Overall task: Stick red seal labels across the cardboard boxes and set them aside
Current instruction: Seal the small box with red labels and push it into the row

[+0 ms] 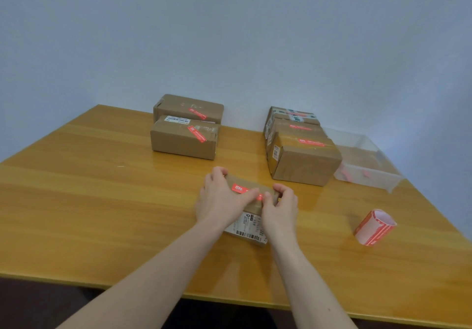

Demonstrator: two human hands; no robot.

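A small cardboard box (251,220) with a white shipping label lies mid-table in front of me. A red seal label (241,188) runs across its top. My left hand (219,198) rests on the box's left side, its fingers reaching over the label. On the box's right end sits my right hand (279,207), fingertips pressing the label's right end. A roll of red seal labels (375,227) lies on its side at the right.
Two labelled boxes (185,139) stand at the back centre-left of the wooden table (102,201). Three more boxes (302,161) with red labels are stacked in a row at the back right. A clear plastic tray (367,172) holds a few red scraps beyond them.
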